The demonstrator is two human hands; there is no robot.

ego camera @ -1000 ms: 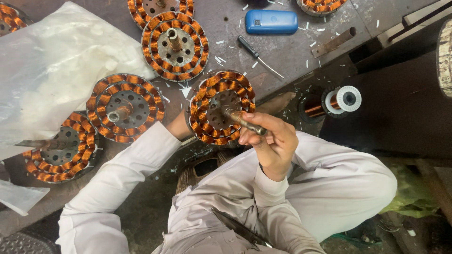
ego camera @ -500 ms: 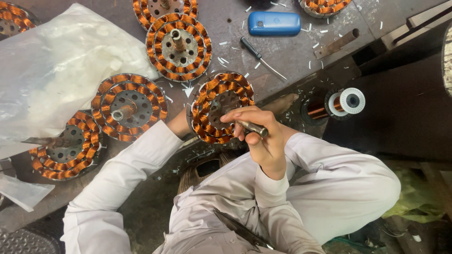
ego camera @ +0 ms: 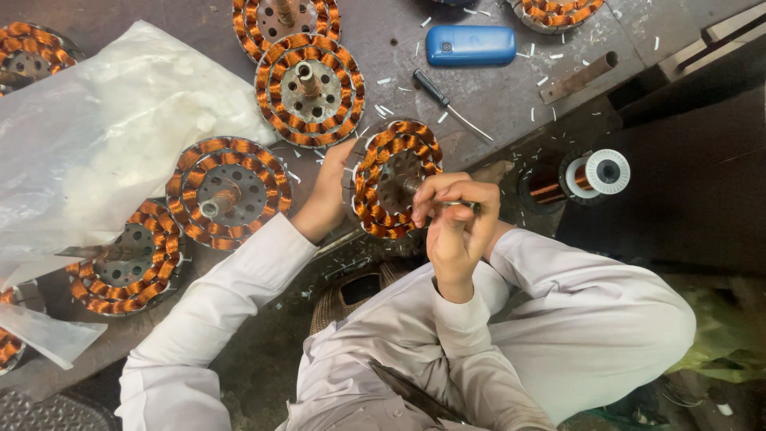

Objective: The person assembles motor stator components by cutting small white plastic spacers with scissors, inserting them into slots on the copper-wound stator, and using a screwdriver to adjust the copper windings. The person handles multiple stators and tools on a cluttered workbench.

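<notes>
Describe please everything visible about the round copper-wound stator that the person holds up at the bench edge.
The round stator with orange copper coils is a ring of wound coils around a grey perforated metal hub. It stands tilted on edge at the rim of the dark metal bench. The left hand supports its left rim from behind. The right hand covers its lower right part, fingers pinching a thin metal piece near the hub.

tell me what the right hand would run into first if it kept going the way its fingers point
The right hand has its fingers aimed left, at the copper-wound stator tilted up by the left hand. It would meet that stator's hub first, probably almost at once; depth is unclear.
</notes>
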